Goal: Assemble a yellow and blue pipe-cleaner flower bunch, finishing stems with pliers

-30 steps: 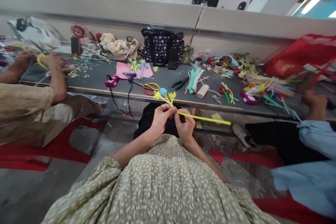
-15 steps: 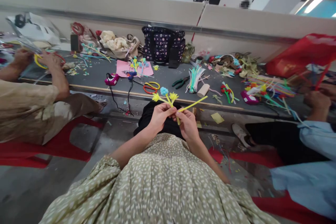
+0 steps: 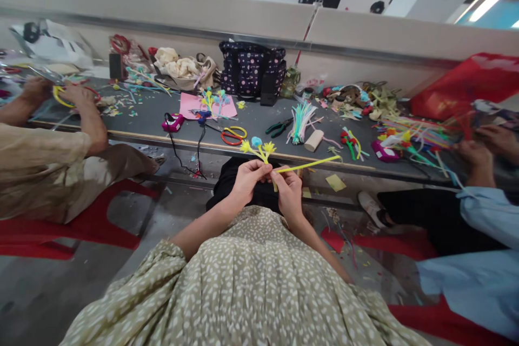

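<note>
- Strip (image 3: 310,164) has swung lower on its free end since the earlier frame, reaching further right; the bunch (image 3: 266,152) has shifted slightly right.
- Left grip (image 3: 248,178): thumb and finger pinch the bunch at its stems, blooms upward, above the lap and near the worktop edge.
- Right grip (image 3: 290,186): thumb and fingers pinch the yellow strip right beside the left fingertips; a short yellow end shows below, between the hands.
- Done, it seems: two yellow blooms and a blue one (image 3: 257,141) gathered on meeting stems.
- Left, as I judge it: the strip's long tail is loose; whether any is wound on is hidden by the fingers.
- Beyond, on the worktop (image 3: 251,119): scissors (image 3: 234,135), pliers (image 3: 279,127) and a pale strip bundle (image 3: 300,123), all untouched.
- Further back, similar flowers (image 3: 208,100) lie on pink paper (image 3: 187,106).
</note>
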`<state>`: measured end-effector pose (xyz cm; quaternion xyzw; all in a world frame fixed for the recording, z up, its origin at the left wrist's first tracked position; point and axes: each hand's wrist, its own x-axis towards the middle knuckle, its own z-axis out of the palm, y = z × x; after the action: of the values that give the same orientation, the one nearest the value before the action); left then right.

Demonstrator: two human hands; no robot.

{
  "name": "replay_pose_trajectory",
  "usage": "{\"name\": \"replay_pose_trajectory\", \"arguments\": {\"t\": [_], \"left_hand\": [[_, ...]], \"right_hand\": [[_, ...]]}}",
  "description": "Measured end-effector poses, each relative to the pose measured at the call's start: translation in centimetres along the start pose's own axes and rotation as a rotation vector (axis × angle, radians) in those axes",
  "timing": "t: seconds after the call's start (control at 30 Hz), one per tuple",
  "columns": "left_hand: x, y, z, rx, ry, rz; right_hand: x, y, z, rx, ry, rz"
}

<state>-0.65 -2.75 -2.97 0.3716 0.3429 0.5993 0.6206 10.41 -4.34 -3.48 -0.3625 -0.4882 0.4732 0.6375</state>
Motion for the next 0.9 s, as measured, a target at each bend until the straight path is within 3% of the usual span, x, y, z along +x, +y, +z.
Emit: {"name": "replay_pose_trajectory", "arguments": {"t": [0.2,0.53,0.63,0.77,0.9], "left_hand": [[-0.16,0.26,0.07,-0.031,-0.038,-0.005],[-0.13,0.19,-0.50,-0.015,-0.058,-0.005],[-0.10,0.22,-0.38,0.002,-0.044,0.010],[-0.04,0.15,-0.03,0.047,-0.026,0.039],[0.02,0.05,0.12,0.038,0.007,0.047]], "right_hand": [[0.51,0.36,-0.35,0.238,0.003,0.228],[0.48,0.10,-0.25,0.358,-0.060,0.481],[0.29,0.39,0.04,0.271,-0.006,0.324],[-0.06,0.53,0.24,-0.032,0.077,-0.027],[-0.39,0.21,0.17,-0.294,0.085,-0.228]]}}
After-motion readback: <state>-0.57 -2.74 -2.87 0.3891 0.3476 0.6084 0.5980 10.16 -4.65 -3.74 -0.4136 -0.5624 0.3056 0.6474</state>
